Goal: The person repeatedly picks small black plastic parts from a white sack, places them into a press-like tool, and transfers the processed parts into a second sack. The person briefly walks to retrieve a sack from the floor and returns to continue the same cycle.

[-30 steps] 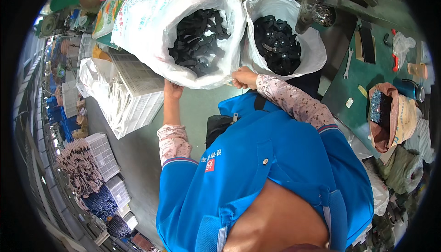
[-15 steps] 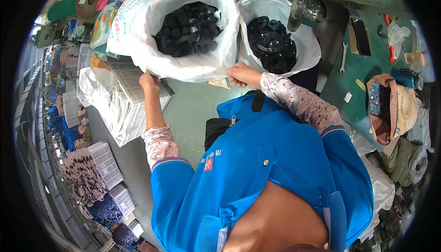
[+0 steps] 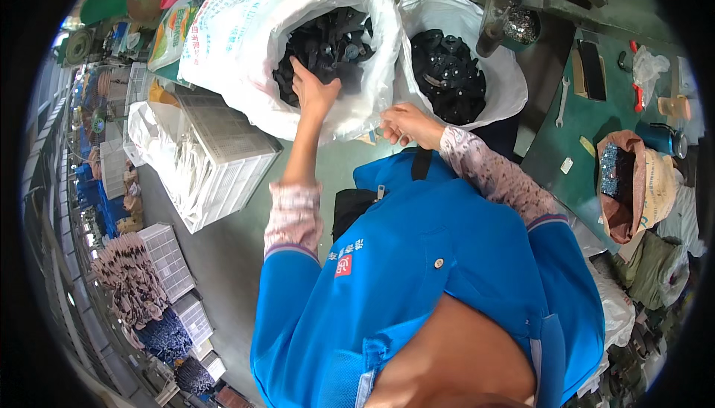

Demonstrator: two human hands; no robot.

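Note:
A large white woven plastic bag (image 3: 246,84) leans toward me, its mouth rolled back round a heap of black plastic parts (image 3: 328,43). My left hand (image 3: 314,95) reaches over the near rim into that mouth, thumb and index finger apart, fingertips against the black parts; no part is visibly lifted. At the bag's right near edge, my right hand (image 3: 410,123) has curled fingers, pinching the rim. Just right of it, a second white bag (image 3: 506,88) holds more black parts (image 3: 450,73), some with shiny metal spots.
A metal machine post (image 3: 491,32) rises behind the second bag. On the green bench to the right lie a wrench (image 3: 563,101) and a brown sack (image 3: 633,218) of small parts. White crates (image 3: 231,140) with white strips stand at left. A blue tool or flask (image 3: 663,138) lies beside the sack.
My left hand has left the near rim and moved up and right into the large bag. The bag has tilted and shifted slightly right; my right hand stays by its edge.

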